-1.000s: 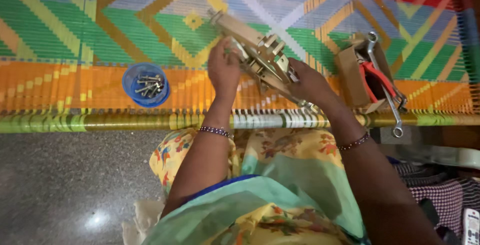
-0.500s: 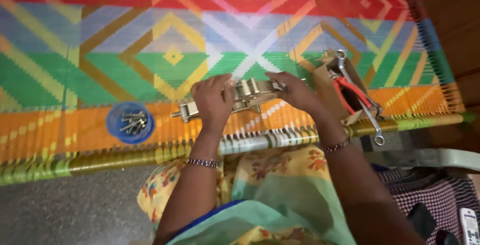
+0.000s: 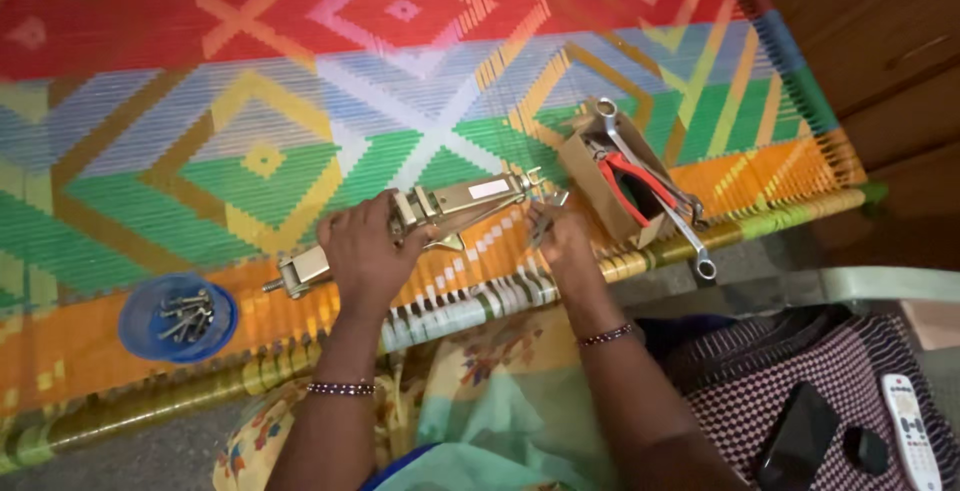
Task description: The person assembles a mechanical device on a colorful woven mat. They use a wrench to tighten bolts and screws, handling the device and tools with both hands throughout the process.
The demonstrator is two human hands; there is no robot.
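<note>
A long metal scissor-jack-like tool point(image 3: 455, 201) lies flat on a colourful woven cot point(image 3: 250, 101). My left hand point(image 3: 362, 251) rests over its middle and grips it. Its right end is by my right hand point(image 3: 555, 233), whose fingers pinch something small and metallic; what it is I cannot tell. Both wrists wear beaded bangles.
A blue lid point(image 3: 178, 318) holding several bolts sits at the left. A small cardboard box point(image 3: 610, 186) with red-handled pliers and a long spanner point(image 3: 655, 186) lies right of the tool. A patterned cushion with a phone point(image 3: 795, 438) and remote point(image 3: 912, 429) is at the lower right.
The view has swung left and down. The metal tool was turned from an angled, raised pose to lying nearly flat, and my right hand moved to its right end.
</note>
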